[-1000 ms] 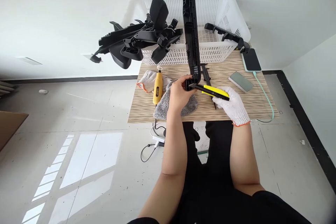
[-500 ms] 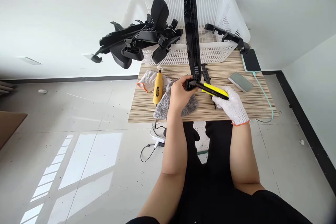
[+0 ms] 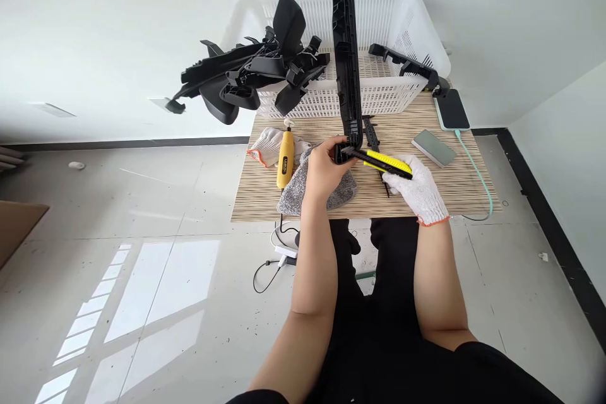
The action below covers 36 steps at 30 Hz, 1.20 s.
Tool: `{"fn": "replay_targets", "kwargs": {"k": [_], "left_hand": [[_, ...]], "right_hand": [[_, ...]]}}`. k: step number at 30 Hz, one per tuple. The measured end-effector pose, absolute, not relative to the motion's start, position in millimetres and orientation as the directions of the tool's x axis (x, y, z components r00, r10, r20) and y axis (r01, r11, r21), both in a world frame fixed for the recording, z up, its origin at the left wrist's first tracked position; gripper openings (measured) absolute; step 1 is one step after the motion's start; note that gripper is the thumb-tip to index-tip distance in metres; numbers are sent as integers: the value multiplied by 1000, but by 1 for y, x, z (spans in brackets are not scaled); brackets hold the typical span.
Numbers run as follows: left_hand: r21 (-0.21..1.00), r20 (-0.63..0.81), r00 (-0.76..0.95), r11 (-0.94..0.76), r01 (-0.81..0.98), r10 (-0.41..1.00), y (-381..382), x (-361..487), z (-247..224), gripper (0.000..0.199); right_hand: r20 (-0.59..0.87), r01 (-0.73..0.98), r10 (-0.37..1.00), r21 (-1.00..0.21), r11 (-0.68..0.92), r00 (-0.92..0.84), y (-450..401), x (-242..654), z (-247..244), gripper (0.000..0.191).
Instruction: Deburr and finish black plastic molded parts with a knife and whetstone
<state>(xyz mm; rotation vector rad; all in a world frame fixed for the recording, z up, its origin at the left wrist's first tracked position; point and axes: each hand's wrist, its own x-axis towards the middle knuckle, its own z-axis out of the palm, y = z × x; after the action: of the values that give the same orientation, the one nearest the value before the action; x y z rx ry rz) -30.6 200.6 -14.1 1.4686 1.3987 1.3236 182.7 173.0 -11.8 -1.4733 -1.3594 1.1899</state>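
My bare left hand [image 3: 326,167] grips the near end of a long black plastic part [image 3: 347,57], which extends away from me over the basket. In my right hand [image 3: 419,189], gloved in white, is a yellow and black utility knife [image 3: 388,164]. The knife's tip reaches the part's near end, beside my left fingers; the exact contact is too small to make out. Beneath my left hand lies a grey cloth [image 3: 296,192]. A black caliper [image 3: 372,136] rests on the table just right of the part, partly hidden by the knife.
A white basket [image 3: 392,91] stands at the table's back, with black plastic parts [image 3: 246,76] heaped over its left side and another black part [image 3: 409,63] at its right. On the table [image 3: 255,196] are a yellow rotary tool [image 3: 285,161], a glove [image 3: 269,142], a grey-green block [image 3: 434,148] and a cabled phone [image 3: 452,110].
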Motion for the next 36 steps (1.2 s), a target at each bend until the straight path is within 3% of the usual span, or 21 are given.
{"fn": "replay_targets", "kwargs": {"k": [2, 5, 9, 13, 18, 23, 26, 30, 34, 36], "left_hand": [[953, 204, -101, -174, 247, 974, 201, -31, -15, 38], [950, 200, -116, -164, 265, 973, 201, -31, -15, 39], [953, 196, -101, -166, 253, 975, 200, -32, -13, 39], [953, 177, -114, -141, 268, 977, 199, -31, -12, 40], [955, 190, -100, -160, 250, 977, 200, -32, -14, 40], [946, 194, -118, -154, 285, 974, 200, -32, -15, 38], [949, 185, -106, -150, 276, 977, 200, -32, -14, 40], [948, 193, -109, -156, 278, 975, 200, -32, -14, 39], [946, 199, -103, -163, 280, 975, 200, -32, -14, 39], [947, 191, -109, -154, 281, 976, 200, -32, -14, 39]], "right_hand": [[-125, 269, 991, -957, -110, -40, 173, 183, -12, 42], [-128, 196, 990, -971, -138, 62, 173, 184, -13, 46], [-148, 231, 988, -964, -135, -43, 172, 184, -12, 43], [-141, 202, 987, -967, -155, 81, 172, 183, -11, 46], [-99, 305, 994, -949, -84, -36, 172, 183, -12, 43], [-111, 172, 990, -977, -125, 90, 174, 183, -17, 45], [-110, 199, 993, -973, -115, 39, 174, 184, -19, 46], [-85, 186, 985, -976, -112, 150, 176, 184, -20, 41], [-141, 210, 990, -967, -144, 31, 176, 186, -18, 43], [-140, 183, 989, -972, -148, 56, 176, 186, -17, 44]]}}
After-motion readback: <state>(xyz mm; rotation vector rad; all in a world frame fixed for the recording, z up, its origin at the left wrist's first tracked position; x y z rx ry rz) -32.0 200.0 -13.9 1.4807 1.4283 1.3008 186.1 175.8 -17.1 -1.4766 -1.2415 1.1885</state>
